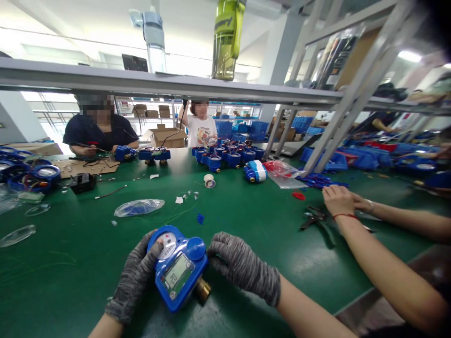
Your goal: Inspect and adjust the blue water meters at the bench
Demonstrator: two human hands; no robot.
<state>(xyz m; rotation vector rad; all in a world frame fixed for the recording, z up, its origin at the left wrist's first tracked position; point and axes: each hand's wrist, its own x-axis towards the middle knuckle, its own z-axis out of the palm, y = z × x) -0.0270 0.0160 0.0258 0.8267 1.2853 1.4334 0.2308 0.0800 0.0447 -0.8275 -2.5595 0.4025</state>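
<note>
the left hand [139, 267], in a grey knitted glove, grips a blue meter [181, 267] by its left side, thumb over the round dial [167, 247]. the right hand [243, 265], also gloved, has curled fingers at the meter's other edge; whether they touch it or pinch something small, i cannot tell. the meter sits tilted between the 2 hands, its display [174, 276] facing up and a brass fitting [203, 290] poking out below the right hand's fingertips.

it will likely prove stiff and fairly heavy, weighted toward the brass; the smooth casing may slip a little against knit. best take hold by the casing's sides and the fitting, sparing the display, probably the fragile part.

just beyond the hands lie small blue pieces [200, 218]; ahead of the left hand, a clear bag [139, 208]. out past the right hand are pliers [315, 217] and a co-worker's 2 bare hands [338, 199]. farthest ahead of both hands stand more blue meters [231, 157].
</note>
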